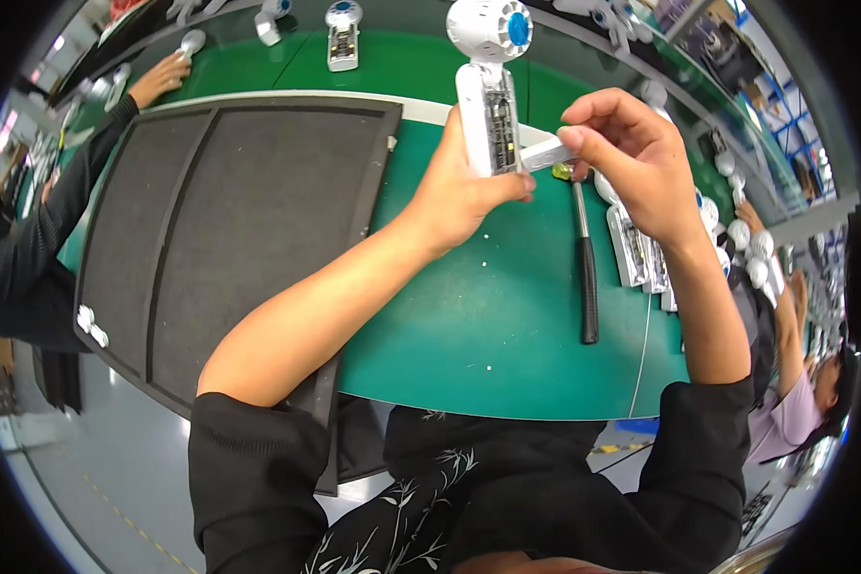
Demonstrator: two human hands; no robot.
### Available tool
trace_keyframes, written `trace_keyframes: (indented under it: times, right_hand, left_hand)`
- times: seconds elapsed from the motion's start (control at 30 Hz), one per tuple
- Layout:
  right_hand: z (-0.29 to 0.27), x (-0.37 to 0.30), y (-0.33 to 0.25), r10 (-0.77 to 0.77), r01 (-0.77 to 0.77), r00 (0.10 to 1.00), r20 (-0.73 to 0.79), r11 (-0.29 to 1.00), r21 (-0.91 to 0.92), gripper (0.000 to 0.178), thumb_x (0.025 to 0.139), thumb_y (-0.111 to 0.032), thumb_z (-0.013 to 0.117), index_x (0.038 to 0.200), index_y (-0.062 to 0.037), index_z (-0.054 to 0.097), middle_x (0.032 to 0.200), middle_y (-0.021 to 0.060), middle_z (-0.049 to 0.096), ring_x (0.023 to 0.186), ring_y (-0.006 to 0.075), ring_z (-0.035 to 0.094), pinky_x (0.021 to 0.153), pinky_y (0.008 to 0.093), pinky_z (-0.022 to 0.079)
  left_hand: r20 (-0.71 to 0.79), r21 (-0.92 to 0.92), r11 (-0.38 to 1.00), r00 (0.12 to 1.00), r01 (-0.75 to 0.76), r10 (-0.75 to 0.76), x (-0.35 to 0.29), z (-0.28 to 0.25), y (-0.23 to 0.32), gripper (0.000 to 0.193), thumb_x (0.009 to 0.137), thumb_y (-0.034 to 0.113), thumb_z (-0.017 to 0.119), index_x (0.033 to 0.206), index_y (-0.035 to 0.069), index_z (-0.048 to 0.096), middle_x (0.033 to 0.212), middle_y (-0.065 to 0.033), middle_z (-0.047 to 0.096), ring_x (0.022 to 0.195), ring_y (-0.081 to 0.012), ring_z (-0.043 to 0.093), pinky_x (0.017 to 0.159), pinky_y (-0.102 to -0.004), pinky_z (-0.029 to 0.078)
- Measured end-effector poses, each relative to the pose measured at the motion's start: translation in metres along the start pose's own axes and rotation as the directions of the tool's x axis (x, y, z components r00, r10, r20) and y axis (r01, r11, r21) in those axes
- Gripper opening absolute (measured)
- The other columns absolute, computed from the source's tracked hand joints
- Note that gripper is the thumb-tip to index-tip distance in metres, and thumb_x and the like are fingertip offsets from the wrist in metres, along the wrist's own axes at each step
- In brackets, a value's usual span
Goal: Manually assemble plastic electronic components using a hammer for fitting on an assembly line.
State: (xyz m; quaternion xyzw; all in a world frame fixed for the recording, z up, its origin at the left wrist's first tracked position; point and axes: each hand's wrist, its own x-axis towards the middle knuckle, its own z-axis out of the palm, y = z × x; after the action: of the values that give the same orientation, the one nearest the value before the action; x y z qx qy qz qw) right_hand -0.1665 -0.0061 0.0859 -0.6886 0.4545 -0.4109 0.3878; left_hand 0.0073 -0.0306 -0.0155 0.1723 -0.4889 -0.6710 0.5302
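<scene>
My left hand (454, 196) is closed around the lower handle of a white handheld fan (473, 115), held upright above the table. Its round head has a blue centre, and the open handle shows the electronics inside. Between thumb and fingertips, my right hand (631, 158) pinches a narrow white plastic cover (548, 153). One end of the cover is at the lower right side of the open handle; whether they touch I cannot tell. Below my right hand lies a hammer (586, 277) with a black grip and a yellowish head, partly hidden by the hand.
A black divided tray (273, 182) covers the left of the green table (430, 335). More open-handled white fans (628, 251) lie right of the hammer, and another fan (343, 43) lies on the green conveyor belt (402, 67) beyond. Co-workers' arms (81, 167) reach in at left and right.
</scene>
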Motion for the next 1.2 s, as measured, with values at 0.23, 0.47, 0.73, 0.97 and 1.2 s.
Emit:
trace_keyframes:
  times: [0.23,0.47,0.73,0.97,1.2]
  right_hand:
    - [-0.005,-0.008,0.002,0.038,-0.012,0.990,0.138,0.982,-0.188,0.012,0.085,-0.005,0.067,0.095,0.0021,0.064,0.084,0.0024,0.061,0.074,0.0086,0.059,0.064,0.0225,0.049]
    - [0.010,-0.004,0.013,-0.277,0.301,0.953,0.124,0.916,-0.266,0.010,0.085,-0.001,0.066,0.094,0.0012,0.068,0.088,0.0028,0.059,0.078,0.0094,0.061,0.066,0.0219,0.051]
    - [0.021,-0.011,0.055,-0.285,0.283,0.949,-0.132,0.958,-0.038,0.015,0.085,-0.002,0.067,0.100,-0.0013,0.069,0.088,0.0019,0.058,0.076,0.0075,0.060,0.059,0.0198,0.048]
    - [0.013,-0.028,0.052,-0.013,-0.008,0.941,-0.337,0.998,-0.060,0.017,0.086,-0.018,0.069,0.092,-0.0021,0.069,0.076,0.0017,0.060,0.064,0.0088,0.058,0.055,0.0228,0.047]
    - [-0.004,-0.077,0.122,0.200,-0.258,0.960,-0.199,0.344,-0.903,0.030,0.092,-0.028,0.057,0.084,0.0013,0.058,0.064,0.0146,0.057,0.057,0.0259,0.058,0.056,0.0382,0.046]
  left_hand:
    - [0.100,0.096,0.989,0.988,0.109,-0.118,-0.007,0.010,0.004,0.058,0.077,0.003,0.069,0.124,0.005,0.034,0.095,-0.0077,0.054,0.079,-0.0160,0.059,0.062,-0.0308,0.052]
    - [0.108,0.130,0.975,0.975,0.180,-0.194,-0.010,0.011,0.010,0.064,0.075,0.002,0.069,0.127,0.002,0.031,0.091,-0.0075,0.054,0.072,-0.0144,0.059,0.051,-0.0273,0.049]
    - [0.130,0.097,0.968,0.961,0.232,-0.244,-0.010,0.009,0.014,0.050,0.079,0.008,0.065,0.121,0.005,0.038,0.085,-0.0082,0.055,0.066,-0.0161,0.059,0.045,-0.0261,0.045]
    - [0.077,0.077,0.950,0.948,0.303,-0.308,-0.013,0.012,0.016,0.043,0.076,0.002,0.062,0.115,0.003,0.042,0.083,-0.0082,0.057,0.064,-0.0166,0.059,0.044,-0.0266,0.043]
    - [0.021,0.022,0.939,0.939,0.343,-0.343,-0.009,0.011,0.013,0.038,0.077,0.004,0.060,0.109,0.004,0.041,0.085,-0.0099,0.057,0.065,-0.0171,0.057,0.045,-0.0270,0.041]
